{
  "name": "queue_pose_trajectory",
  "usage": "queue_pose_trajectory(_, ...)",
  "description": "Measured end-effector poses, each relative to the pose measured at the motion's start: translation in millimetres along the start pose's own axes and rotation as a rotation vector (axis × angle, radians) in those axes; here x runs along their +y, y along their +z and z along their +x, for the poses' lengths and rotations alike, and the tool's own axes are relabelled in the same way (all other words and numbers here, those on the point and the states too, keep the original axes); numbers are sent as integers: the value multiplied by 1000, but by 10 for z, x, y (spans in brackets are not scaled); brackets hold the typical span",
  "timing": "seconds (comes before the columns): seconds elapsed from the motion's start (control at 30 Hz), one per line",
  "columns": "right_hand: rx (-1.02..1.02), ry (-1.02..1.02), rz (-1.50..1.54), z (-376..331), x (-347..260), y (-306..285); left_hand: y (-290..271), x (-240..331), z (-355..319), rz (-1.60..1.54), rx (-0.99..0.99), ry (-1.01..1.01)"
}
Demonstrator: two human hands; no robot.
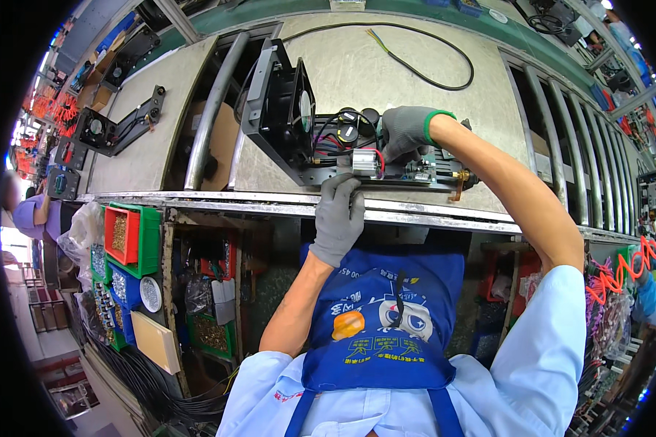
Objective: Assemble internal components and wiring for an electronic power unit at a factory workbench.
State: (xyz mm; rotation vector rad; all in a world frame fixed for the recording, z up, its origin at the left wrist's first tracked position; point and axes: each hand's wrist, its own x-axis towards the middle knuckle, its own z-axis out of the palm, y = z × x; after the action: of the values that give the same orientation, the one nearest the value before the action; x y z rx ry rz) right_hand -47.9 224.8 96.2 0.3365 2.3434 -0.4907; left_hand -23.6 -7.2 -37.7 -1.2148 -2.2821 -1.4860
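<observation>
A black metal chassis [288, 169] lies on the workbench in front of me, its upright fan panel [288, 109] at the left. Wires, black round parts [348, 130], a silver finned block [365, 162] and a circuit board [420, 172] sit along its base. My left hand [338, 218], in a grey glove, has bent fingers at the chassis's front edge, just below the finned block. Reaching over from the right, my right hand [408, 135], also gloved, is closed with fingers curled down among the parts behind the board. What those fingers hold is hidden.
A black cable [468, 73] with bare coloured ends loops across the bench top. Metal rollers [217, 109] flank the bench plate. Another chassis [124, 127] lies farther left. Red and green bins [133, 233] of small hardware stand at the lower left, near another person's arm [42, 211].
</observation>
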Motion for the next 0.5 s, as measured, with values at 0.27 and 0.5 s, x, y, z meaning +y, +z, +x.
queue_pose_trajectory(0.27, -3, 52, -20, 34, -185, -30, 46, 25, 42, 47, -14, 15)
queue_pose_trajectory(0.5, 14, -75, 176, 45, 77, -7, 6, -34, 33, 61, 10, -18)
